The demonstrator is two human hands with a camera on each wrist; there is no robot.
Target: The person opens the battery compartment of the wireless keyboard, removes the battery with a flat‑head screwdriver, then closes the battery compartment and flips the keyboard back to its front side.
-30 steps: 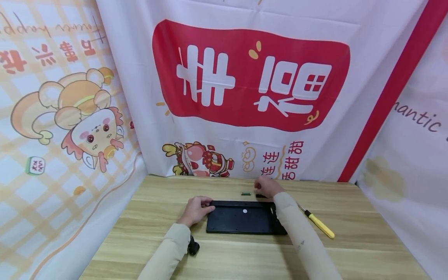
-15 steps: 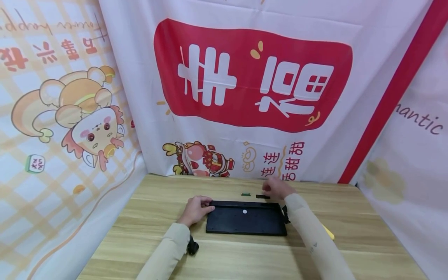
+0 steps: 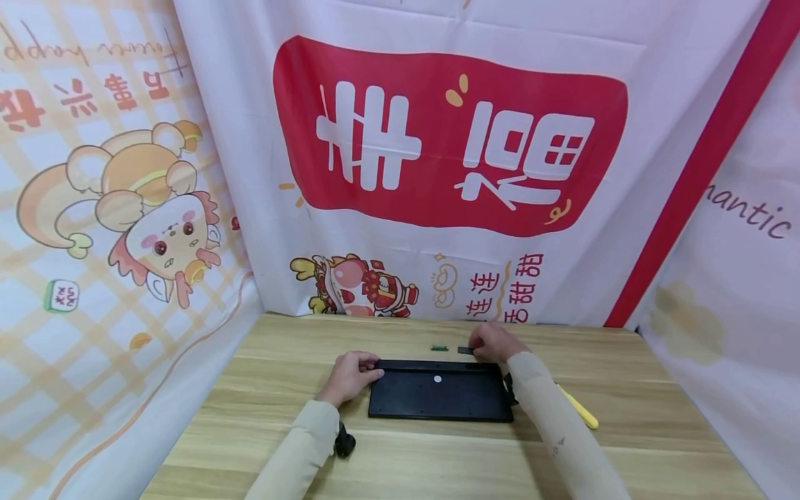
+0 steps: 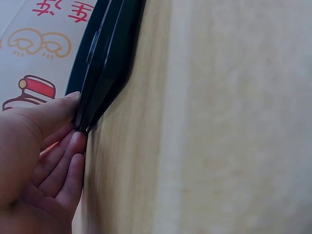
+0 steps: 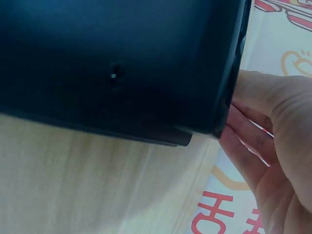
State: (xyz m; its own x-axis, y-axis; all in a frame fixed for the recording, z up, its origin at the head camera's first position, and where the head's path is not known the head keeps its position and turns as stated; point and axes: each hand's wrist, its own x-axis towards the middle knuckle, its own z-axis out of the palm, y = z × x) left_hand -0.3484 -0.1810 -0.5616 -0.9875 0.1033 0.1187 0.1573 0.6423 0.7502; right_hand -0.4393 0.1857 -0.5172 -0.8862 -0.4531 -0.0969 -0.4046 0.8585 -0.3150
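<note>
A black keyboard (image 3: 441,399) lies with its underside up on the wooden table, a white round sticker (image 3: 437,379) near its far side. At its far left corner my left hand (image 3: 348,375) holds the edge between thumb and fingers; the left wrist view shows the thumb on top and the fingers below. Behind the keyboard's far right part, my right hand (image 3: 494,342) pinches the right end of a small black battery cover (image 3: 464,350). In the right wrist view the keyboard hides those fingertips. A small green battery (image 3: 439,348) lies left of the cover.
A screwdriver with a yellow handle (image 3: 581,408) lies right of the keyboard, partly behind the right sleeve (image 3: 562,430). Printed cloth (image 3: 450,139) hangs along the table's far edge and both sides.
My right hand first moved right, off the black cover, then came back down onto its right end. The right forearm now covers part of the screwdriver. My left hand stays on the keyboard corner.
</note>
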